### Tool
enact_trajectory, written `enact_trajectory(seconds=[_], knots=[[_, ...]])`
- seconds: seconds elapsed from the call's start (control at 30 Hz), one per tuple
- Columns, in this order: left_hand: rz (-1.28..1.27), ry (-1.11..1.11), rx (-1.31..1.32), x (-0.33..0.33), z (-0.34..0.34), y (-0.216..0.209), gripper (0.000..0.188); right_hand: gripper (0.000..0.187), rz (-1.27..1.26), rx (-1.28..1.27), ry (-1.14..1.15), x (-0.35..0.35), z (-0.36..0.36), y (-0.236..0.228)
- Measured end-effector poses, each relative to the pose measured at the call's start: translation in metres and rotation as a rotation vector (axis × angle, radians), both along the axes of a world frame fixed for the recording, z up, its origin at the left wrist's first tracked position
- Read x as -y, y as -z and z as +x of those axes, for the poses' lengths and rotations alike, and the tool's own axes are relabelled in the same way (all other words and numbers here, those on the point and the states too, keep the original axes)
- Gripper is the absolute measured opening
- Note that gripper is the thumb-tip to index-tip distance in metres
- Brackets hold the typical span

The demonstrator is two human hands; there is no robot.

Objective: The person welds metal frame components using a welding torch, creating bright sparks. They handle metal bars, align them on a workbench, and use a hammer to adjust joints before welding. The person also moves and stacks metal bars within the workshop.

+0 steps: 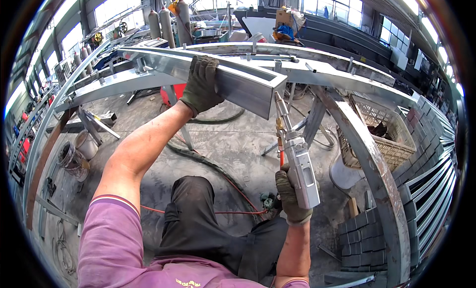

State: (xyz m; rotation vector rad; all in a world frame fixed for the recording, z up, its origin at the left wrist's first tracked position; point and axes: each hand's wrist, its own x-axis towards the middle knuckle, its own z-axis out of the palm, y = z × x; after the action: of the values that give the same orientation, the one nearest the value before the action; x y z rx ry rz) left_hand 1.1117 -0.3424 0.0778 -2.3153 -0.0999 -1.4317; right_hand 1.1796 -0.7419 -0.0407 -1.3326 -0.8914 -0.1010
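Note:
My left hand (202, 84), in a dark green work glove, is closed over the near side of a long rectangular metal profile (243, 92). This shiny piece rests across the metal frame and its near end juts toward me. My right hand (292, 198), gloved alike, grips a silver handheld laser welding gun (302, 166) with a brass-coloured fitting and an orange hose. The gun points upward. Its nozzle tip (278, 98) is at the lower right corner of the profile's end; whether it touches, I cannot tell. My right fingers are partly hidden behind the gun.
A steel frame on legs (379, 161) curves around me. Hoses (198, 161) lie over the floor. To the right are a plastic crate (391, 144) on a white bucket (344, 171) and stacked metal profiles (364, 238). Buckets (74, 161) stand left; gas cylinders (167, 26) stand behind.

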Motion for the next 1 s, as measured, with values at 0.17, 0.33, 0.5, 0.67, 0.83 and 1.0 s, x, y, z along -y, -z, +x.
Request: enact_trajectory(seconds=[0.17,0.33,0.5,0.67,0.83,1.0], knots=[[0.029,-0.004,0.008,0.001,0.0,-0.001,0.092,0.019,-0.032,0.089,0.035,-0.001,0.002,0.001],[0.017,-0.014,0.001,0.004,0.001,-0.002,0.092,0.017,0.016,0.165,0.044,-0.001,0.003,-0.003],[0.011,0.005,-0.007,0.001,-0.001,-0.002,0.09,0.015,-0.043,0.246,0.085,-0.004,-0.001,-0.008],[0.022,-0.008,-0.003,0.004,-0.001,-0.003,0.09,0.011,-0.117,0.242,0.036,0.0,-0.001,-0.005],[0.013,0.001,-0.001,-0.002,0.002,-0.001,0.092,0.02,-0.082,0.149,0.014,-0.004,0.0,0.011],[0.007,0.016,-0.002,0.002,0.0,-0.002,0.093,0.017,0.001,0.18,0.063,-0.012,-0.004,0.0]])
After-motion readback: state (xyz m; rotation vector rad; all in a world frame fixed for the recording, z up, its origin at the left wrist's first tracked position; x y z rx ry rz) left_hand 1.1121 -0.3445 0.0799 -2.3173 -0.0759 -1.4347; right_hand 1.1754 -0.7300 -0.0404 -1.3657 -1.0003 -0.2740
